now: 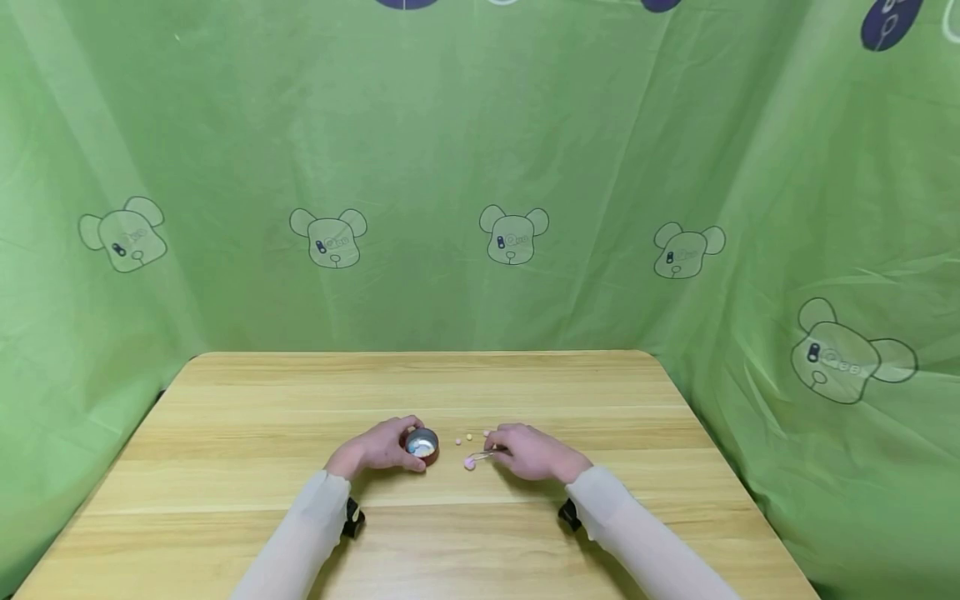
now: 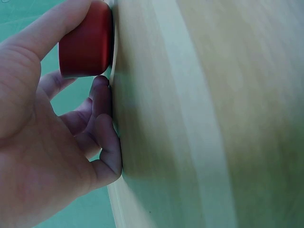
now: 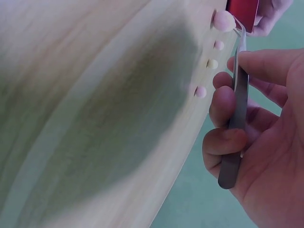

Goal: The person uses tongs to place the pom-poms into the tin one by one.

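In the red tin [image 2: 86, 45], indistinct contents [image 1: 422, 450].

Counts, in the head view, one ball [image 1: 469, 464]; from it, at eleven o'clock one pink bead [image 1: 459, 442], at twelve one yellow bead [image 1: 469, 437], at one a second pink bead [image 1: 486, 433]. Adds one left hand [image 1: 384, 447], one right hand [image 1: 532, 452], one tin [image 2: 86, 50], one pair of tweezers [image 3: 241, 107], two sleeves [image 1: 622, 517], five whole bear heads [image 1: 513, 233]. Cannot number the tin's bits [image 1: 422, 450].

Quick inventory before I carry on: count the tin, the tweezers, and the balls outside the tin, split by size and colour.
Red tin: 1
Tweezers: 1
Large pink ball: 1
Small pink balls: 2
Small yellow ball: 1
Total: 6
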A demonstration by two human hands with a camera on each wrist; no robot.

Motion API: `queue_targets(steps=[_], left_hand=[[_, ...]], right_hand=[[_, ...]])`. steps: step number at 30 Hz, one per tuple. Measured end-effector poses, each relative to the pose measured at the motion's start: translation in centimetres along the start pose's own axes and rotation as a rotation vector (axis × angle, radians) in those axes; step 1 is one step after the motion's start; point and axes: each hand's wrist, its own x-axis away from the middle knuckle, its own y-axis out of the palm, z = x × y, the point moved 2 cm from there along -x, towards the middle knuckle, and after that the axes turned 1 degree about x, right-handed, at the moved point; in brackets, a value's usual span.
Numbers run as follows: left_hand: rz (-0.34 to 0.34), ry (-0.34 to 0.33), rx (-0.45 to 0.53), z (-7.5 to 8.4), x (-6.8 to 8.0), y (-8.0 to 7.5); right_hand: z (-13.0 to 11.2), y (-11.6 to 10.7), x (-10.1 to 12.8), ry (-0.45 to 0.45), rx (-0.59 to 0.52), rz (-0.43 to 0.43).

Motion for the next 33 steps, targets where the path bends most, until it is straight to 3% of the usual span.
queue_targets(steps=[33], left_hand=[[0.001, 0.009, -0.015, -0.05, 0.01, -0.03]], right_hand=[[0.38, 0.27, 0.41, 0.005, -0.001, 0.004]])
